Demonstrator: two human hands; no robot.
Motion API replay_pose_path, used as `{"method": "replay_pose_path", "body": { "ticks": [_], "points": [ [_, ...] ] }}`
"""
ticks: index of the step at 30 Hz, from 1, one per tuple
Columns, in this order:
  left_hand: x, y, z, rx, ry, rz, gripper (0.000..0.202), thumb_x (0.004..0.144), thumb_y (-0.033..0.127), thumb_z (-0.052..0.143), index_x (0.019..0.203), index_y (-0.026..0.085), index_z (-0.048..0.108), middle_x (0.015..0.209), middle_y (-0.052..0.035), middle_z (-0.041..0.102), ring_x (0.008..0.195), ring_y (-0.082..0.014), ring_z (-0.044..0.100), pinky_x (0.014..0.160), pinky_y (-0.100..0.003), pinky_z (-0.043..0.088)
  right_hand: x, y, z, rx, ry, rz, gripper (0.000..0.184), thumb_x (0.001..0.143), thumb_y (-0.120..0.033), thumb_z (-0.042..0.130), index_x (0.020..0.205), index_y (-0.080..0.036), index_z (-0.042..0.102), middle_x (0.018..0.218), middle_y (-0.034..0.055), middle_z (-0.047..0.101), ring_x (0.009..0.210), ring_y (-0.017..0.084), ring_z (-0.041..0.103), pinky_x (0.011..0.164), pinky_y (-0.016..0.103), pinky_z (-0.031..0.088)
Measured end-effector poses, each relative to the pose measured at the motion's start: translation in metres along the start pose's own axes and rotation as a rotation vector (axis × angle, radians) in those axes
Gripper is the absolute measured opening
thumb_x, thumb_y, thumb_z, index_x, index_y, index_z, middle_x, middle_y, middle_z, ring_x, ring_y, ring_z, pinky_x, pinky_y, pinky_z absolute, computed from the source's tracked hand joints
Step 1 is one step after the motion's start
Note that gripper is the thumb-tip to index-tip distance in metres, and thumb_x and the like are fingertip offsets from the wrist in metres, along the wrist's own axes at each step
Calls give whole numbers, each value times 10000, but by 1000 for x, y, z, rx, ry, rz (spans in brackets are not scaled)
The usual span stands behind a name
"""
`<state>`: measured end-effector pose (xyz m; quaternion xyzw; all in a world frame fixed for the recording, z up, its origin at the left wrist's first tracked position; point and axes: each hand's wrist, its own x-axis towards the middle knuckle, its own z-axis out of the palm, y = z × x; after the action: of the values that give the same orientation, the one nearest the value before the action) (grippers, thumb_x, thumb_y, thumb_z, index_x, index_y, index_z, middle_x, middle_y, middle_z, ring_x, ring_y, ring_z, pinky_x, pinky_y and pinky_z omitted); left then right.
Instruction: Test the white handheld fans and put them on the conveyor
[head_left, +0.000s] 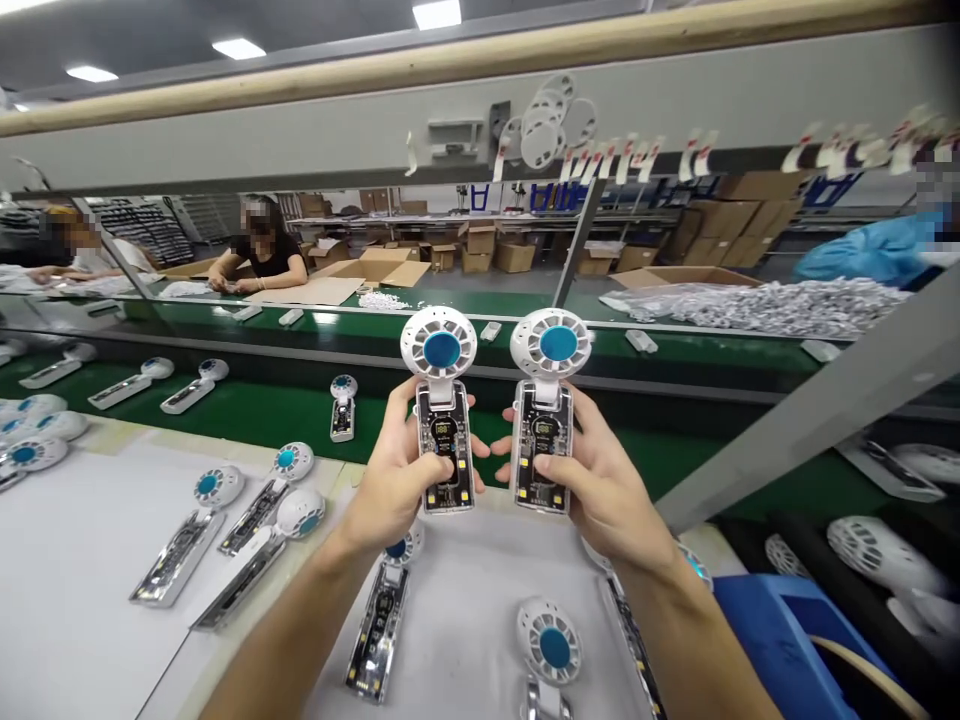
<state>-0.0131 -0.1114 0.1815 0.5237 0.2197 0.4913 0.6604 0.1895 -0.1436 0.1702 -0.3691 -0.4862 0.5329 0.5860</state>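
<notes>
Two handheld fans are held up side by side, heads on top. My left hand (401, 465) is wrapped round the left handheld fan (444, 430), its thumb pressing on the front of the see-through handle. Around the right handheld fan (541, 430) my right hand (600, 475) is closed the same way, thumb on the front. Both fans have white round grilles with blue centres, and small lit digits show on their dark circuit boards. Below my hands, another fan (553, 650) lies on the white worktop (457, 620), and one more (381, 620) rests under my left wrist.
Several fans (180, 555) lie on the left of the worktop. Beyond it runs a green conveyor belt (262, 400) carrying more fans. A slanted grey post (795, 420) and a blue bin (787, 630) stand at right. A co-worker (262, 250) sits across the line.
</notes>
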Motion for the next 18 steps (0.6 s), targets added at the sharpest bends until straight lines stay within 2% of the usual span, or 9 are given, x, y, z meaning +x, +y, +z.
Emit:
{"method": "replay_pose_path", "body": {
  "ticks": [6, 9, 13, 18],
  "points": [
    [4, -1, -1, -32, -6, -10, 751, 734, 83, 636, 1383, 285, 317, 1351, -125, 588, 679, -187, 734, 560, -330, 596, 2, 3, 3, 0, 21, -30, 691, 840, -211, 708, 1431, -341, 373, 1246, 40, 656, 922, 198, 727, 769, 388, 654],
    [4, -2, 0, -22, -17, -20, 754, 740, 101, 652, 1393, 286, 323, 1340, -125, 593, 666, -176, 724, 539, -316, 584, 1, 4, 6, -17, 33, -3, 715, 835, -202, 703, 1448, -352, 368, 1202, 28, 683, 912, 204, 724, 772, 391, 652],
    [3, -3, 0, -24, -44, -23, 740, 765, 130, 678, 1389, 302, 320, 1300, -99, 617, 693, -183, 728, 604, -348, 604, -1, 3, 8, 2, 42, 42, 733, 839, -212, 682, 1476, -346, 344, 1088, 26, 719, 851, 214, 732, 747, 405, 652],
    [3, -3, 1, -47, -37, -17, 836, 679, 88, 690, 1392, 281, 300, 1193, -79, 648, 685, -177, 714, 560, -301, 574, -2, 0, 9, 22, 67, 25, 842, 741, -144, 698, 1485, -364, 371, 1267, 50, 658, 999, 237, 729, 742, 371, 662]
  ]
}}
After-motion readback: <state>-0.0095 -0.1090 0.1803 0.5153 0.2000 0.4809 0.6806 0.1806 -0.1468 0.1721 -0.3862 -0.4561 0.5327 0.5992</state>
